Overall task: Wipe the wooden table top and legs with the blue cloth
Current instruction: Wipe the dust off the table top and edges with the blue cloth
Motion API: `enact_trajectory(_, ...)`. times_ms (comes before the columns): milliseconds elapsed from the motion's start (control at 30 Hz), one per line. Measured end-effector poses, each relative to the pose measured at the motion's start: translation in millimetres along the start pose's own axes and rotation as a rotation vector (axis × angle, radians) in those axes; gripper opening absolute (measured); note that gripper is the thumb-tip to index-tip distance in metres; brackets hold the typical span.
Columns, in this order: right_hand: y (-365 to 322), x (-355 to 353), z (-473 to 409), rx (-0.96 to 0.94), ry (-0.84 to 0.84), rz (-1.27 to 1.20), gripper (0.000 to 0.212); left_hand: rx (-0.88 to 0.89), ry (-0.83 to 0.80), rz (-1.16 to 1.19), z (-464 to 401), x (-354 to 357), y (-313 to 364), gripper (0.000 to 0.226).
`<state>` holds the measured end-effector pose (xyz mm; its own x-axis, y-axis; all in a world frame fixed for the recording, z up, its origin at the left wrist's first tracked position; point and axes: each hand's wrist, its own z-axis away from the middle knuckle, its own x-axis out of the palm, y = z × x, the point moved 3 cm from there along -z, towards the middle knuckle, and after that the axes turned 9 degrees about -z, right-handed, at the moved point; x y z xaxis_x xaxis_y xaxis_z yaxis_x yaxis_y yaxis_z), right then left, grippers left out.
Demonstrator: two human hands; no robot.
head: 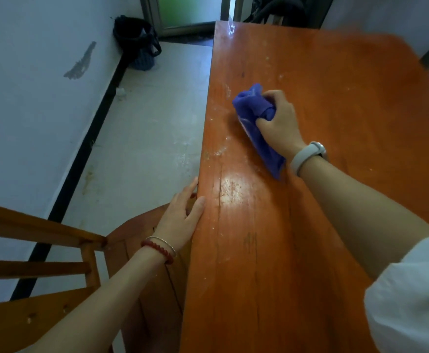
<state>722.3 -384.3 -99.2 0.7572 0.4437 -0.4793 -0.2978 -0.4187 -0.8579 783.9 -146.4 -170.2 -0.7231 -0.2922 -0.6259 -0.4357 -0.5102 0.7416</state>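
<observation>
The orange wooden table top (335,103) fills the right half of the view, with pale smears and specks along its left side. My right hand (281,123) grips the bunched blue cloth (251,108) and holds it down on the top near the left edge. One end of the cloth trails back under my wrist. My left hand (183,215) rests on the table's left edge, thumb on top, fingers straight along the side. The table legs are hidden.
A wooden chair (55,240) stands close against the table's left side at lower left. Grey floor (147,128) runs between table and white wall. A dark bag (137,42) sits by the wall near a doorway at the back.
</observation>
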Motion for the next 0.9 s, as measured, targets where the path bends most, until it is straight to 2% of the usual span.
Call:
enact_trajectory(100,16,-21,-11,0.154,0.241,0.306,0.043,0.013,0.017,0.006,0,1,1,0.052)
enact_trajectory(200,28,-11,-5,0.24,0.295,0.504,0.045,0.008,0.028,0.004,-1,1,0,0.052)
enact_trajectory(267,30,3,-4,0.187,0.256,0.521,0.047,0.024,0.034,-0.013,0,1,1,0.052)
enact_trajectory(400,25,18,-19,0.173,0.067,0.595,0.064,0.046,0.019,-0.028,-18,-1,4,0.05)
enact_trajectory(533,28,19,-33,0.165,-0.027,0.568,0.067,0.084,0.066,-0.03,-54,-10,16,0.045)
enact_trajectory(633,33,15,-47,0.151,0.072,0.431,0.062,0.103,0.083,-0.026,-67,-10,18,0.046)
enact_trajectory(767,40,26,-66,0.042,0.2,0.298,0.04,0.132,0.095,-0.001,-67,-7,15,0.046)
enact_trajectory(900,42,44,-93,-0.013,0.1,0.35,0.033,0.138,0.102,0.042,-67,-5,14,0.046)
